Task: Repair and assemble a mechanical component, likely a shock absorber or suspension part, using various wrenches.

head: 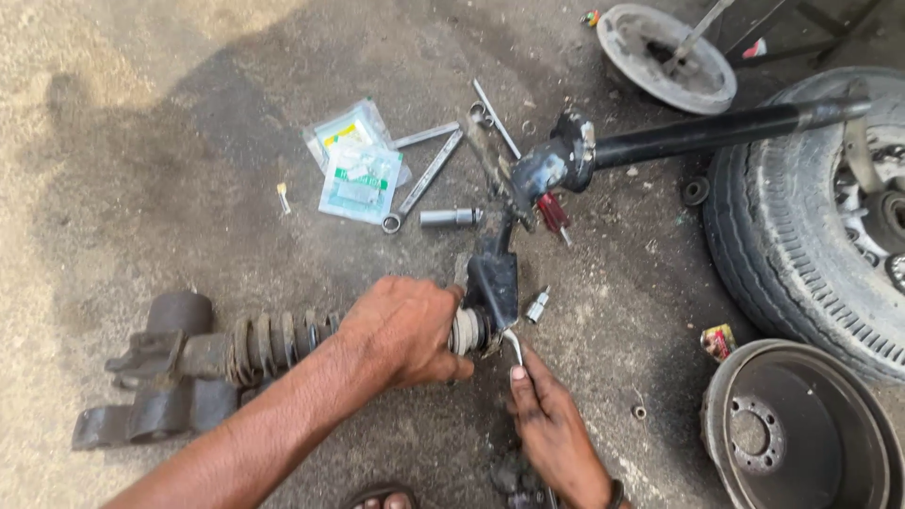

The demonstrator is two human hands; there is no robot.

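My left hand is closed around the end of a dark shaft assembly with a ribbed rubber boot, lying on the oily ground. A greasy joint sits just past my fingers and links to a long black shaft running up to the right. My right hand holds a thin metal tool with its tip against the underside of the joint, by a pale ring. A small socket lies just right of the joint.
Wrenches, a long socket and two plastic parts packets lie on the ground beyond. A tyre stands at right, a brake drum at lower right, another drum at top. A red-handled screwdriver lies near the shaft.
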